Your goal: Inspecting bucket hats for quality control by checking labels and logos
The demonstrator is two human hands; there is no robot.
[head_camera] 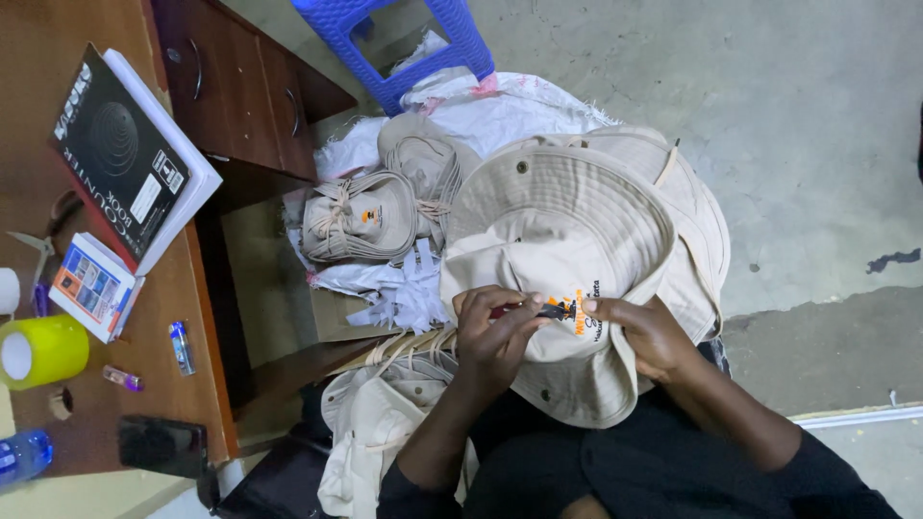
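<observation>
A beige wide-brimmed hat (558, 231) with an orange embroidered patch lies on my lap. My left hand (492, 336) is closed around a small dark red-handled tool (524, 310), its tip at the patch. My right hand (646, 332) pinches the hat's fabric beside the patch and holds it flat. Both forearms come up from the bottom edge over dark clothing.
A tied bundle of similar beige hats (361, 226) rests on white sacking (490, 111). More hats (375, 423) lie by my left knee. A wooden desk (163, 384) at left carries a black book (120, 144), yellow tape roll (43, 351), phone (162, 445). A blue plastic stool (404, 43) stands beyond.
</observation>
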